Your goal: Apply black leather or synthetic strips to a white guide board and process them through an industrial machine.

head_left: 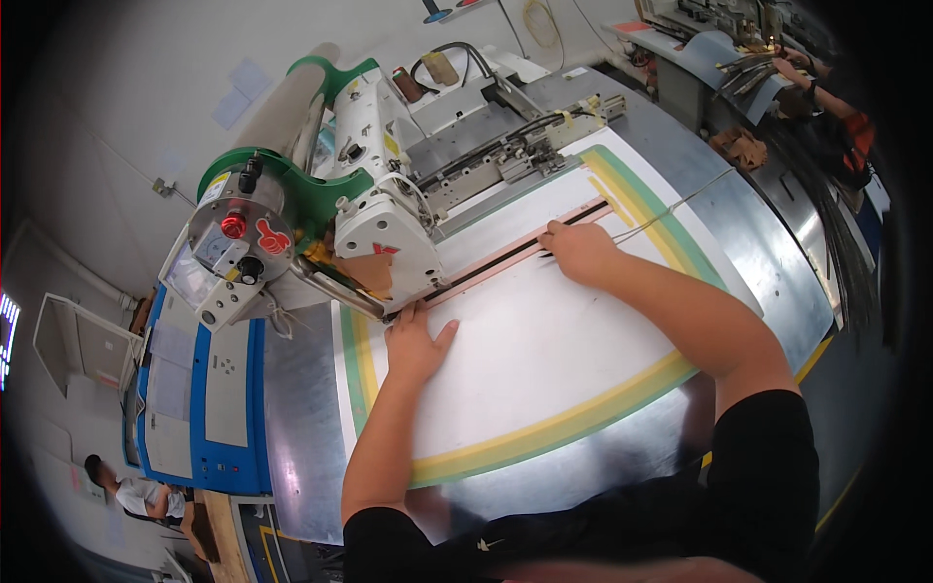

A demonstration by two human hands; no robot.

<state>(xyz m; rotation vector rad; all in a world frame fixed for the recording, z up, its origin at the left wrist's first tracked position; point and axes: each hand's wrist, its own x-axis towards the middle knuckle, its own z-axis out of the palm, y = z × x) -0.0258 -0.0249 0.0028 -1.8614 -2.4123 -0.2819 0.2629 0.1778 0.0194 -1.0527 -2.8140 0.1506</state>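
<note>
A long dark strip (pixel 525 244) lies in a pink-edged slot across a white sheet (pixel 525 360) on the metal table. My left hand (pixel 416 348) rests at the strip's left end, close to the white sewing machine head (pixel 384 233). Its fingers lie flat and the thumb is spread, with nothing held. Farther right, my right hand (pixel 581 255) is closed over the strip. A small dark pointed tool (pixel 546 255) pokes out from under its fingers, mostly hidden by the hand. A thin cord (pixel 671 208) runs from this hand toward the table's right side.
Yellow and green tape (pixel 564 416) borders the sheet. A clamp rail mechanism (pixel 515 155) stands behind it, and a green-rimmed machine part (pixel 253 209) with knobs is at left. Blue cabinet (pixel 233 408) stands below. Another person's hands (pixel 792 63) work at far right; someone sits at lower left (pixel 146 494).
</note>
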